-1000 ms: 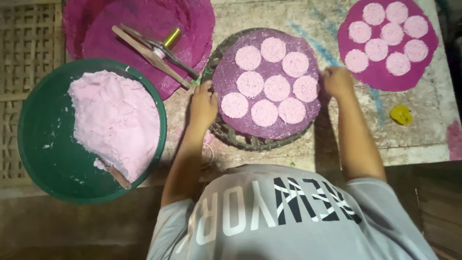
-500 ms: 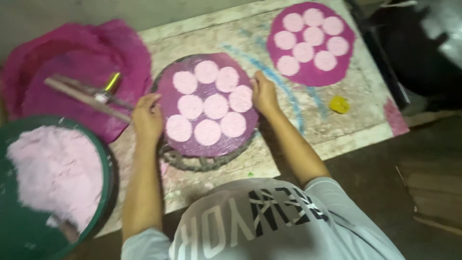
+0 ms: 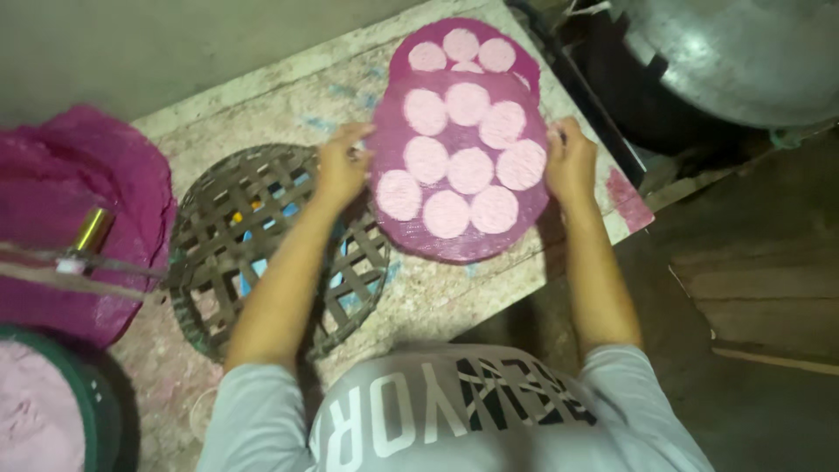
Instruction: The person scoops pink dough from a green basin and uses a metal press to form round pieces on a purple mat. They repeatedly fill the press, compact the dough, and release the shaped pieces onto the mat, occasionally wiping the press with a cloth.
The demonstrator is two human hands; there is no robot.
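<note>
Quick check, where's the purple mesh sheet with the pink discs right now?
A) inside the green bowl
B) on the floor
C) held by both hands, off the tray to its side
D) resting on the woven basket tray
C: the left hand and right hand grip opposite edges of the purple mesh sheet, which is beside the bare woven basket tray.

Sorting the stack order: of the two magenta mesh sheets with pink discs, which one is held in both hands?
The nearer magenta sheet, with its pink discs fully visible. The left hand and right hand grip its edges; it overlaps the far sheet, which no hand touches.
</note>
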